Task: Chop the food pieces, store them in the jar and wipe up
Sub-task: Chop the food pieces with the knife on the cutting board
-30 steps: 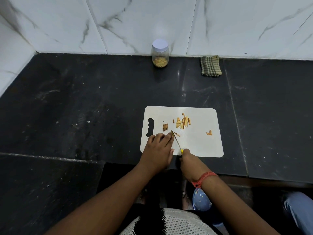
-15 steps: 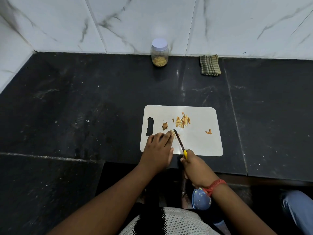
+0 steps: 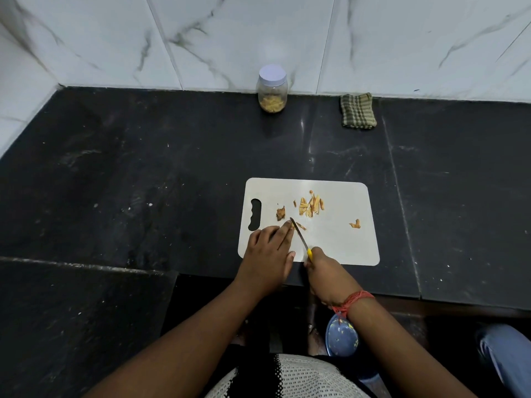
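Observation:
A white cutting board (image 3: 339,242) lies on the black counter near its front edge. Several cut orange strips (image 3: 311,206) lie on its far middle, a brown chunk (image 3: 280,213) to their left and one small piece (image 3: 355,224) at the right. My right hand (image 3: 326,272) grips the yellow-handled knife (image 3: 298,234), whose blade points toward the far left. My left hand (image 3: 268,255) rests on the board with its fingertips holding down a small piece right beside the blade tip. A clear jar (image 3: 272,89) with a pale lid and some chopped food stands against the back wall.
A folded green checked cloth (image 3: 357,110) lies by the wall, right of the jar. The marble wall bounds the counter at the back and left. A blue plastic object (image 3: 342,336) sits below the counter edge by my right wrist.
The knife has shifted slightly along the piece under my left fingertips. My right hand has moved a little back and forth. My left hand has stayed in place.

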The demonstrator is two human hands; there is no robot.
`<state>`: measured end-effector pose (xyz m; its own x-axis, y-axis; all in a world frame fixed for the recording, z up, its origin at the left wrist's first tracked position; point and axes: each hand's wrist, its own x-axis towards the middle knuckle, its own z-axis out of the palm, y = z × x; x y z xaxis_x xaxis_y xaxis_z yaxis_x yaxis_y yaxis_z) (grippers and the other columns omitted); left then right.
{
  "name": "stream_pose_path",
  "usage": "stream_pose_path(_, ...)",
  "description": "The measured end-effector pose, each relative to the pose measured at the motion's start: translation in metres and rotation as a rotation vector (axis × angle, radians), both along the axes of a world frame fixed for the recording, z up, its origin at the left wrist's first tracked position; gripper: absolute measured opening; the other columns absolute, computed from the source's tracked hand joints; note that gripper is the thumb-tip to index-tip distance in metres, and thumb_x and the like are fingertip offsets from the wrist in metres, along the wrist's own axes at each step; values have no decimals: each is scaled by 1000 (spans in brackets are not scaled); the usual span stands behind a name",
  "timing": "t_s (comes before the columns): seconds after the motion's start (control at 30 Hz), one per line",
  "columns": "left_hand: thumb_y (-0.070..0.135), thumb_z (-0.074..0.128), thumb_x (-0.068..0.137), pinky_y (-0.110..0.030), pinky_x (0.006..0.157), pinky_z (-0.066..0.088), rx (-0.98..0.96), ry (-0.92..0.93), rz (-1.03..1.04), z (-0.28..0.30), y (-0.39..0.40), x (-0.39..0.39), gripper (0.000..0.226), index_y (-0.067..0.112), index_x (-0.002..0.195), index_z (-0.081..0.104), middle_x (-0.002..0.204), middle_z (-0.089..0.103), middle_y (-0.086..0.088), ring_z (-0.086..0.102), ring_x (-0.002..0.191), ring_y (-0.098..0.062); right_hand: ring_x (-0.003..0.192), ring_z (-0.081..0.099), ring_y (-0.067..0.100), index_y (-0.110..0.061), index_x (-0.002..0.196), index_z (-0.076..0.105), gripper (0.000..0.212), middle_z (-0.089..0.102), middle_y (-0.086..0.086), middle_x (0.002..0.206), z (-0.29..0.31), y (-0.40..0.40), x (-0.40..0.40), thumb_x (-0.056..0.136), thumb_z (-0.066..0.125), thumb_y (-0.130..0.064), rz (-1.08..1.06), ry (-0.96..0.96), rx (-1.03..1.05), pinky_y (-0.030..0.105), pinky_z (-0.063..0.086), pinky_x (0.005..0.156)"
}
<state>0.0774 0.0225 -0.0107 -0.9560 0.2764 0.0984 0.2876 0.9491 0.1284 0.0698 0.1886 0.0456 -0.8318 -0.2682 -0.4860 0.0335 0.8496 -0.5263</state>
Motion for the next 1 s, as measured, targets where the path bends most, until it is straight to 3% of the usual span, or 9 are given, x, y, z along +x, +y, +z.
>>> stream_pose_path(0.23,40,42,98,-44,102,41,-21,2,5,0,2,-1,58,10,147,47,153,46,-4,48,124,-24,73,55,29,-14,101,39,3,54,6,81,-3,-2,-1,101,37,-17,-11,2,26,35,39,64)
stream_pose_path(0.5,39,44,97,-45,100,42,-22,10,7,-1,2,-1,56,11,146,49,152,47,-4,49,124,-24,63,44,15,-12,100,35,5,49,3,80,1,-5,-8,98,36,-8,46,-63,40,31,34,64)
stream_pose_path(0.63,38,45,97,-44,97,41,-25,34,-3,-2,1,0,54,13,146,49,151,47,-2,49,124,-23,69,50,22,-11,101,37,11,47,0,74,0,-5,-14,94,36,-2,55,-84,48,30,36,66)
stream_pose_path(1.0,40,46,96,-42,96,40,-35,14,8,2,2,-3,55,15,145,50,151,47,-1,49,123,-22,66,52,24,-11,100,39,10,50,1,69,-2,-2,-16,95,34,-3,58,-110,15,30,37,63)
